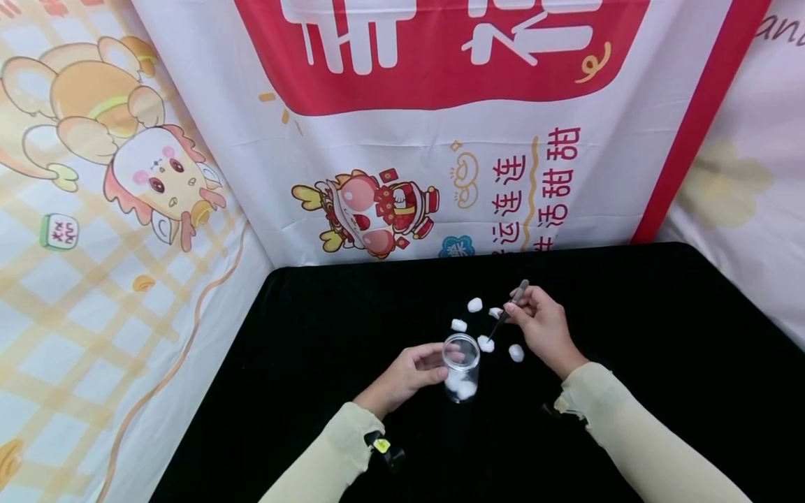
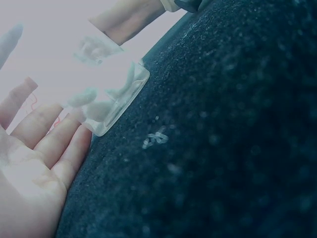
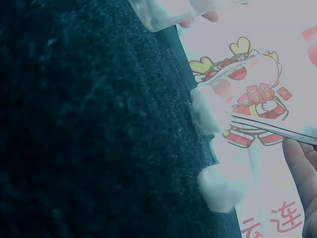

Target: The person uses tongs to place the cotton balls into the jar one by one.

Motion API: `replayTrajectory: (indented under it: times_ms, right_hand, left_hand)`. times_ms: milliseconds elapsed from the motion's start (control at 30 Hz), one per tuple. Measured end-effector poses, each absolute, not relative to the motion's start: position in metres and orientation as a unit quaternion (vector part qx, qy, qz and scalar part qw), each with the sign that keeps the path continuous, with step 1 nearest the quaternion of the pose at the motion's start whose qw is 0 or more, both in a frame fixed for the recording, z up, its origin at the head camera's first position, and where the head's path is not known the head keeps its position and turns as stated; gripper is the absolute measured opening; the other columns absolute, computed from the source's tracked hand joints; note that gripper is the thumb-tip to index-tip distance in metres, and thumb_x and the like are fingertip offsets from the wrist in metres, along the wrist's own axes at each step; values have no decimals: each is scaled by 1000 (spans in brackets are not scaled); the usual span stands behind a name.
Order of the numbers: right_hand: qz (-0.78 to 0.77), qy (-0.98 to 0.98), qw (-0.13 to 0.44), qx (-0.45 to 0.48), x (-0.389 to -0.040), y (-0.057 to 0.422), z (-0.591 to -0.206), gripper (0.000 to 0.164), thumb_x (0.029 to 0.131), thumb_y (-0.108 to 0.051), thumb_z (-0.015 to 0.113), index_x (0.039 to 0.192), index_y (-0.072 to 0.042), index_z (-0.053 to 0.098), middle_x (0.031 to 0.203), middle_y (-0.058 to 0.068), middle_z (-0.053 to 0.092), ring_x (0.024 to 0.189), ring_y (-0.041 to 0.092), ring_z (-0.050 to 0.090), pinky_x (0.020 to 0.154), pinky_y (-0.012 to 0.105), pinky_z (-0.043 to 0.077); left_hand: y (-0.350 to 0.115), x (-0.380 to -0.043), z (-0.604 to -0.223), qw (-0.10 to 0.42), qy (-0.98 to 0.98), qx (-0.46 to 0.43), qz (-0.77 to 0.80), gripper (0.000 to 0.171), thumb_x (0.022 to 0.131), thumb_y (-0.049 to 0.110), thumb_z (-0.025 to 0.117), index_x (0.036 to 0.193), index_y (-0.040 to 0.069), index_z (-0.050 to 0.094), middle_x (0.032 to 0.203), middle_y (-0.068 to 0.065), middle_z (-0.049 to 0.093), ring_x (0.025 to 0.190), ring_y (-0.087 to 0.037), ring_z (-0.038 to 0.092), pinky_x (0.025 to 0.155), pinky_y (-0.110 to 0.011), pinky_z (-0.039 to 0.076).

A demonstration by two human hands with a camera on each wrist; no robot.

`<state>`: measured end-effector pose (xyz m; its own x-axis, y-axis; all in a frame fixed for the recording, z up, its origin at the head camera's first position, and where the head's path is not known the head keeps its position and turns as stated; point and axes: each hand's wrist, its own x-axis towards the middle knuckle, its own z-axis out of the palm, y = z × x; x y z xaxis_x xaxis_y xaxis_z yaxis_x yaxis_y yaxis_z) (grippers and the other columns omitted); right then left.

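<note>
"What's nearest?"

"Pale yellow sleeves (image 1: 654,436), bunched at the cuffs (image 1: 575,395), over a black surface (image 1: 283,363) with a fuzzy nap (lint flecks (image 2: 156,139) show in the left wrist view)."

"And the left hand (image 1: 409,374)?"

"It grips a clear, cylindrical jar (image 1: 467,368), thumb on one side, fingers on the other. The jar stands upright with its round mouth open; white cotton balls (image 1: 462,388) lie in its bottom. Glass or plastic, I can't tell."

"What lies beyond?"

"Five loose cotton balls (image 1: 474,304), soft and lumpy, are scattered past the jar and to its right. The right hand (image 1: 544,327) pinches slim tweezers (image 1: 520,291), smooth and tapering to fine points, slanting down at the ball just right of the jar's rim; whether the tips grip it, I can't make out."

"Farthest off?"

"A hanging white cloth (image 1: 214,105), faintly creased, printed with a red panel (image 1: 434,87) and a round-cheeked cartoon figure (image 1: 361,199)."
</note>
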<state>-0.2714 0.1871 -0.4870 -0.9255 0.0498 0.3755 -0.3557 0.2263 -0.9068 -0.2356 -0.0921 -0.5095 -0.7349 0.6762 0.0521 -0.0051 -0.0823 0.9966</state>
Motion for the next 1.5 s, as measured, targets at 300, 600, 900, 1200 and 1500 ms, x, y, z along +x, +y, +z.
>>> replayTrajectory:
  times_ms: [300,600,900,1200,1500]
  right_hand:
    - [635,-748,166,98,-271,189,-478,13,92,7,61,97,12,51,107,27,61,83,21,70,70,30,57]
    - [669,-711,184,115,-267,188,-470,21,91,2,64,105,12,52,100,29,62,80,18,71,71,33,57]
    - [669,-711,188,106,-263,192,-458,22,93,-2,64,108,8,52,90,24,63,81,17,70,71,31,57]
    - [710,-669,186,116,-260,191,-445,18,93,-3,64,106,3,53,95,32,60,84,21,71,73,35,57]
    - [722,-653,189,128,-254,190,-436,17,92,-1,64,105,3,54,94,30,61,84,23,71,73,35,57]
  left_hand:
    - [-92,-237,-510,245,628,271,687,49,96,22,64,139,2,51,135,-14,57,127,-24,50,103,-38,42]
    - [-91,-236,-509,245,629,269,687,46,96,18,63,138,2,51,134,-12,58,127,-24,51,103,-38,42]
    - [-91,-236,-507,245,632,270,684,46,96,18,63,138,4,52,134,-10,58,126,-23,51,102,-38,43]
    - [-93,-237,-509,249,635,261,683,46,96,20,63,138,5,52,134,-10,58,126,-23,52,102,-38,43]
    - [-93,-236,-509,246,636,267,681,46,96,21,63,138,5,52,134,-11,58,126,-23,52,102,-38,43]
